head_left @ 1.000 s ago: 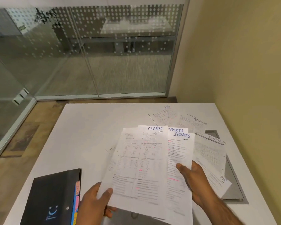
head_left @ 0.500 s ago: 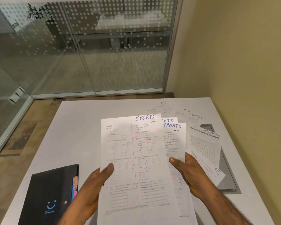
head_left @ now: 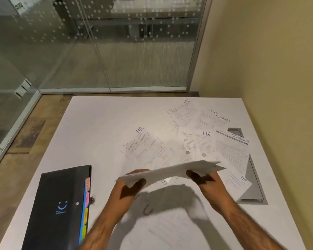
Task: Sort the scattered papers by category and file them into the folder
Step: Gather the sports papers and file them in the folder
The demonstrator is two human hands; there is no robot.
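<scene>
One black folder [head_left: 61, 208] is lying shut at the near left of the white table [head_left: 98, 127], with coloured tabs [head_left: 86, 199] poking from its right edge, so we are judging that nothing is filed yet. Just right of it our left hand [head_left: 128, 188] is pinching the left end of a thin bundle of papers [head_left: 170, 169], and our right hand [head_left: 204, 179] is pinching the right end. The bundle is hanging above the near middle of the table, turned almost edge-on and blurred, so we are not reading any label on it. Further right, HR sheets [head_left: 197, 145] and FINANCE sheets [head_left: 231, 154] are lying loose and overlapping across the table's right half, unsorted. We are reckoning that one category is gathered, while two more and all the filing are left.
</scene>
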